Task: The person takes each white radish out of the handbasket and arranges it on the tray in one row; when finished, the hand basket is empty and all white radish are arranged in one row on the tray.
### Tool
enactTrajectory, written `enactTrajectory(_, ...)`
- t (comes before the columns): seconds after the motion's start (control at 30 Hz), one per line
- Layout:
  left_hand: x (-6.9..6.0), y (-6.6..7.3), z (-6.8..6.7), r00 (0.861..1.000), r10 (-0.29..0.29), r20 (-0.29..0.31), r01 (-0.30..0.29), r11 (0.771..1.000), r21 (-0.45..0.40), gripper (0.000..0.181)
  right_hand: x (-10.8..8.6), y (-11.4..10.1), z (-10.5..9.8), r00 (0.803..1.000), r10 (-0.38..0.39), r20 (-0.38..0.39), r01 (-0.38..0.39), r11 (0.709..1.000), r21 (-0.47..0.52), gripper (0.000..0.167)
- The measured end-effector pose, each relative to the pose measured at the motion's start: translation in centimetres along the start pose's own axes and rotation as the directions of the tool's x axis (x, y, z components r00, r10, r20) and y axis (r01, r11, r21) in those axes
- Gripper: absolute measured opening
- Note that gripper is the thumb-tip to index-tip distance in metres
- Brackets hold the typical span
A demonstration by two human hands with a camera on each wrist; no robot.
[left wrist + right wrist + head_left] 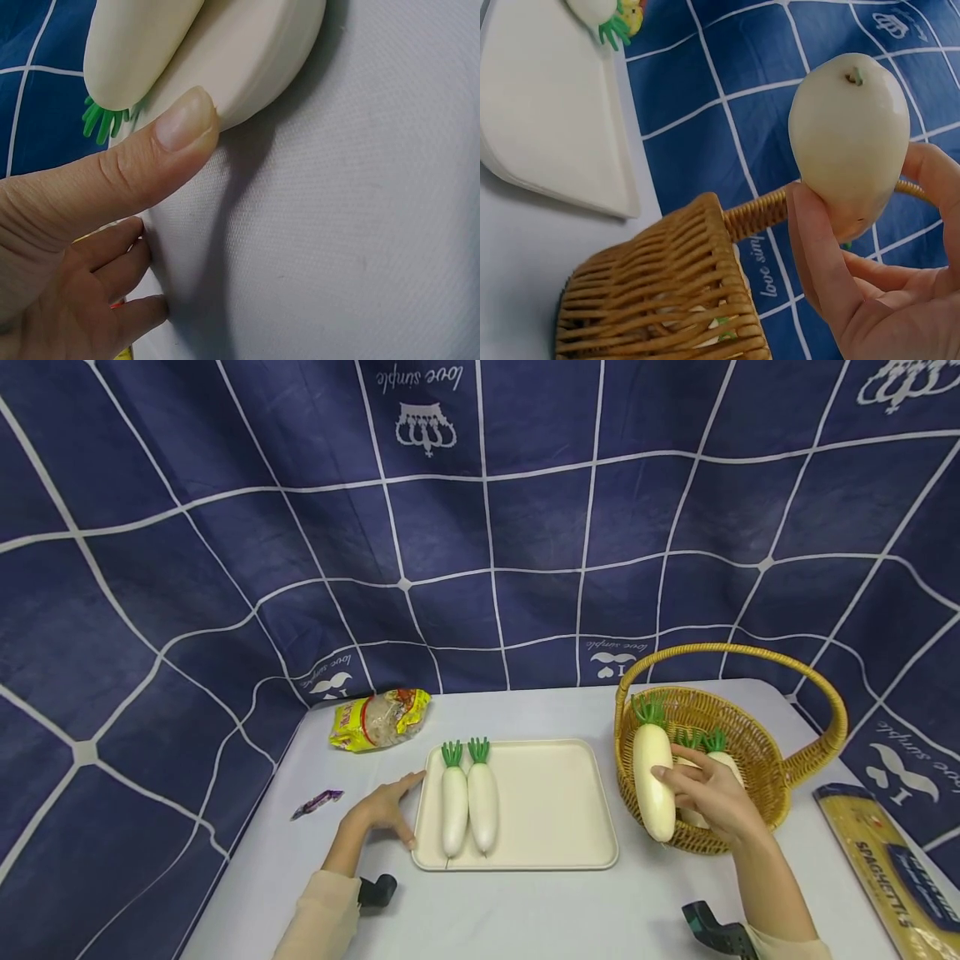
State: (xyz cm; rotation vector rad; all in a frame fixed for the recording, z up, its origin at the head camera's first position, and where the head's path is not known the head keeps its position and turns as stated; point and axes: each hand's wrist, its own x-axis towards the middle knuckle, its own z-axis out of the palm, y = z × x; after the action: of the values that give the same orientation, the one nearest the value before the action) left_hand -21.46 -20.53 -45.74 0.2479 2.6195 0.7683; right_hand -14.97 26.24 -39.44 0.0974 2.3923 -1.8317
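Observation:
My right hand pinches a white radish with a green top between thumb and fingers, held over the left side of a wicker basket. In the right wrist view the radish shows its tail end, raised above the basket. More white radishes lie inside the basket. My left hand touches the left edge of a cream tray, its thumb against the rim and its fingers spread. Two white radishes lie side by side in the tray's left part.
Behind the left hand lies a yellow plastic food package. A small purple wrapper is on the table's left side. A spaghetti packet lies at the right edge. A blue checked cloth hangs behind the white table.

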Motion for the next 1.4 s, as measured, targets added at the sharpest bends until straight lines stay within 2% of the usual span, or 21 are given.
enactTrajectory(0.27,-0.2,0.2,-0.1,1.000,0.009,-0.002,-0.009,1.000,0.000,0.118,-0.3,0.2,0.9,1.000,0.007,0.020,-0.007,1.000,-0.001,0.076)
enactTrajectory(0.53,-0.1,0.2,-0.1,1.000,0.027,-0.014,-0.027,0.999,0.023,0.117,-0.6,0.0,2.3,0.996,-0.062,0.071,0.058,0.997,0.051,0.076)
enactTrajectory(0.7,0.0,0.1,0.0,0.999,0.034,-0.019,-0.033,0.999,0.035,0.116,-0.5,-0.2,3.3,0.991,-0.081,0.110,0.074,0.995,0.067,0.078)
enactTrajectory(0.93,0.0,0.1,0.0,1.000,0.018,-0.017,-0.017,1.000,0.024,0.117,0.3,-0.2,4.7,0.989,-0.085,0.121,0.078,0.995,0.060,0.077)
enactTrajectory(1.13,0.0,0.1,-0.1,1.000,0.019,-0.012,-0.018,0.999,0.027,0.115,1.2,0.0,5.9,0.988,-0.067,0.140,0.056,0.995,0.083,0.078)
enactTrajectory(1.4,0.2,-0.1,0.0,1.000,0.009,-0.018,-0.009,1.000,0.012,0.117,2.7,0.4,7.1,0.979,-0.085,0.185,0.064,0.991,0.114,0.079)
